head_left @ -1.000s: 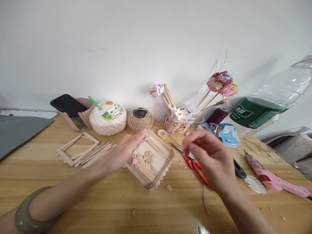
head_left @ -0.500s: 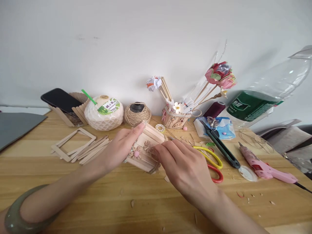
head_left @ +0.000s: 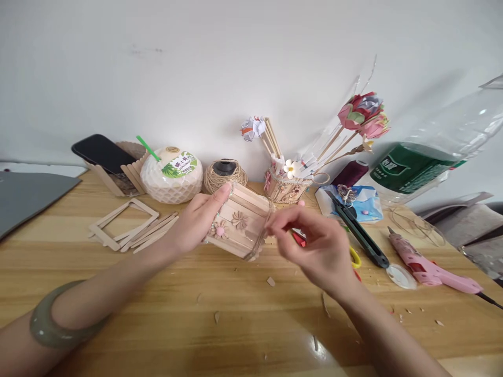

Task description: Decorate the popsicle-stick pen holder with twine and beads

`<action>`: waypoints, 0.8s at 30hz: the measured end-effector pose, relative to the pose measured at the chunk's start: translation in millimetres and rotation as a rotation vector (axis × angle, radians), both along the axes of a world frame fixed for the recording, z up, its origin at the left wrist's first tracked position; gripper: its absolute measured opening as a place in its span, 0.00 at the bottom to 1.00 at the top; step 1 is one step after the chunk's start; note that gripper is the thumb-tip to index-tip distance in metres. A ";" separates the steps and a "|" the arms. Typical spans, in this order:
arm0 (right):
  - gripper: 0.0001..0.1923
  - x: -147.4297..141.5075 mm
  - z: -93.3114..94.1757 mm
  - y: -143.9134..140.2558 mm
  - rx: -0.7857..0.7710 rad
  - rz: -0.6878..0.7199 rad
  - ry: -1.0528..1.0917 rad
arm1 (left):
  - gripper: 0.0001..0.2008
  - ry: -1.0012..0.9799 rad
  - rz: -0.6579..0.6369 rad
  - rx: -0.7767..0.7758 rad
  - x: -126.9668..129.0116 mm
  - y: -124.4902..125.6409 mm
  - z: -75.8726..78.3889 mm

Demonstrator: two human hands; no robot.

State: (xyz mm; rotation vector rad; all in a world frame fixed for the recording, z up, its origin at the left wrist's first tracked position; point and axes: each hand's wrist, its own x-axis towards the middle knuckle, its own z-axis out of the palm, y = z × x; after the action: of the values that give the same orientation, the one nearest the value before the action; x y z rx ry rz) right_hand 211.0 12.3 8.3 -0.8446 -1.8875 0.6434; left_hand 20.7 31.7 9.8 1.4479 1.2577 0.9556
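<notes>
At the centre of the frame, just above the wooden counter [head_left: 165,309]: a small box of craft sticks [head_left: 240,222], tilted, with two flower decorations on its near face and twine along its right edge. Held by the left hand [head_left: 196,222], fingers wrapped along the box's left side, thumb tip at its top edge, a green bangle [head_left: 51,327] on that wrist at lower left. Just right of the box, the right hand [head_left: 314,243], fingers pinched narrow at the twine on the box's right corner; what sits between the fingertips too small to tell. Behind the box, a ball of jute twine [head_left: 225,175]. Far right: a pink glue gun [head_left: 428,264] lying flat. Left of centre: a loose stick frame [head_left: 123,222].
</notes>
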 end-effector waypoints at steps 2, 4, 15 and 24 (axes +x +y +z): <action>0.04 6.4 2.2 4.3 -0.147 -0.010 0.199 | 0.27 -0.007 -0.024 0.003 -3.5 3.9 -2.8; 0.05 12.3 3.9 9.5 -0.213 -0.025 0.327 | 0.27 0.028 -0.027 0.024 -6.9 7.6 -5.2; 0.08 24.1 6.7 28.2 -0.195 -0.172 0.614 | 0.29 0.215 -0.018 0.145 -22.8 20.5 -9.6; 0.06 23.6 -8.4 28.9 -0.219 -0.205 0.297 | 0.30 0.117 -0.017 0.126 -22.8 24.9 -11.9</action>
State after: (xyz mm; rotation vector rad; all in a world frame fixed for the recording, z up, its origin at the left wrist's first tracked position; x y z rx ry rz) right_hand 234.6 41.1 -0.1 -1.0068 -1.4606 0.8095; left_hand -2.2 56.6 -2.1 1.6303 1.2871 0.9649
